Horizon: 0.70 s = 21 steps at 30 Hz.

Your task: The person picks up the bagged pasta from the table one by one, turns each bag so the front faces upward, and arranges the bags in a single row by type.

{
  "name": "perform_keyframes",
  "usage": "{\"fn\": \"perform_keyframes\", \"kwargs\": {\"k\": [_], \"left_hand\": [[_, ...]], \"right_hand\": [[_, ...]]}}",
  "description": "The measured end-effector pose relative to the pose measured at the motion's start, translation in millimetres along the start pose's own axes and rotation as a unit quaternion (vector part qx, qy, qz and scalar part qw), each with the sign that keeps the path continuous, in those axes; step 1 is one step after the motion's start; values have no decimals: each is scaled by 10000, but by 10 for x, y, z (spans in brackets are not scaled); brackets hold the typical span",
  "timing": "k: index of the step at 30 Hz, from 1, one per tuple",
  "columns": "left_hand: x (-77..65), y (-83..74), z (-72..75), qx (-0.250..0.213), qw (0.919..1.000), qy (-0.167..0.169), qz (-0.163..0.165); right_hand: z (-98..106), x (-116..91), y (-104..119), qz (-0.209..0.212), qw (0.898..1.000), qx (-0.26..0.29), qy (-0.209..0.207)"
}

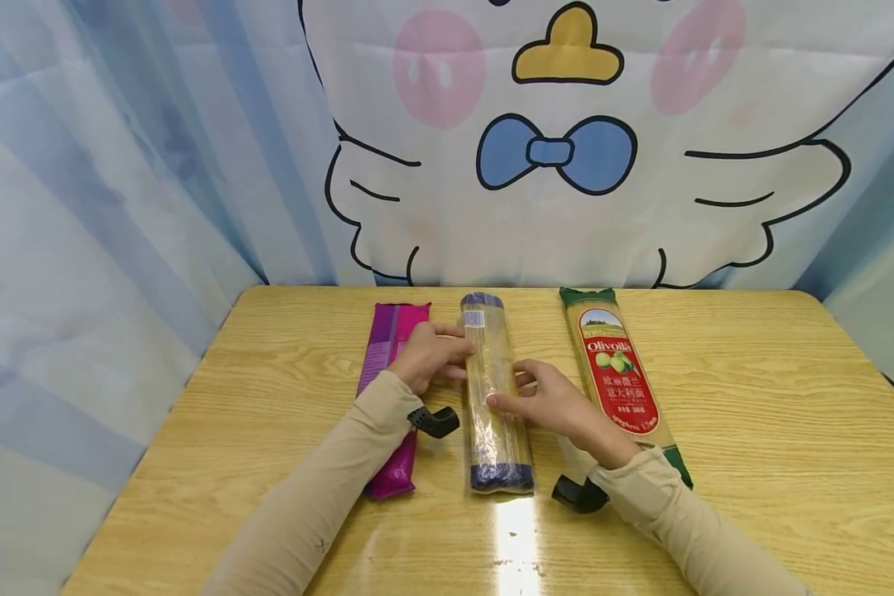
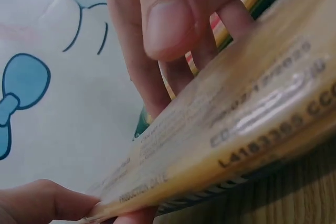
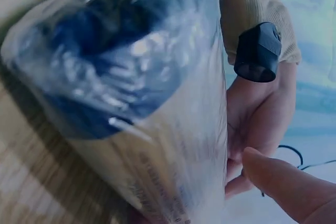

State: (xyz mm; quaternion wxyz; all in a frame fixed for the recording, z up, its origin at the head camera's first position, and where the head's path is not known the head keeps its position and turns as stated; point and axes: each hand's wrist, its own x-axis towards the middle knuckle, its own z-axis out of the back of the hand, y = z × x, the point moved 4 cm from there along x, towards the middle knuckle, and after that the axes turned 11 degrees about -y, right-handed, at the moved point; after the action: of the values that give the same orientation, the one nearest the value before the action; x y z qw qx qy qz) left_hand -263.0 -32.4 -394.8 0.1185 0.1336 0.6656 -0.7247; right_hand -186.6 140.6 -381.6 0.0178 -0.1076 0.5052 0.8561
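Note:
A clear plastic packet of spaghetti [image 1: 501, 430] with dark blue ends lies lengthwise between both hands, in the middle of the table. On its left edge, my left hand [image 1: 434, 352] pinches the film between thumb and fingers, seen low in the left wrist view. From the other side my right hand [image 1: 559, 406] holds the packet, its thumb over the top and its fingers at the right edge. Printed lettering shows on the packet's face in the left wrist view. The blue end [image 3: 105, 87] looms large in the right wrist view.
A purple and pink packet [image 1: 395, 463] lies left, partly under the left forearm. On the right lies a green-ended Olivoilà spaghetti packet [image 1: 618, 364], its lower part beside the right sleeve. Behind the wooden table [image 1: 775, 397] hangs a cartoon-printed curtain [image 1: 447, 207].

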Motion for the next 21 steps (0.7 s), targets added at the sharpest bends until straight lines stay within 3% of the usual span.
{"fn": "perform_keyframes", "kwargs": {"k": [6,14,21], "left_hand": [[-60,-103,-10,-311,9994,-133,-119],[-190,-226,-30,-611,9976,-234,-213],[-279,-323,-82,-723,9958,-175,-541]], "right_hand": [[52,-13,69,238,9993,-186,-228],[88,-58,142,188,9990,-227,-350],[76,-90,175,336,9978,-321,-471]]}}
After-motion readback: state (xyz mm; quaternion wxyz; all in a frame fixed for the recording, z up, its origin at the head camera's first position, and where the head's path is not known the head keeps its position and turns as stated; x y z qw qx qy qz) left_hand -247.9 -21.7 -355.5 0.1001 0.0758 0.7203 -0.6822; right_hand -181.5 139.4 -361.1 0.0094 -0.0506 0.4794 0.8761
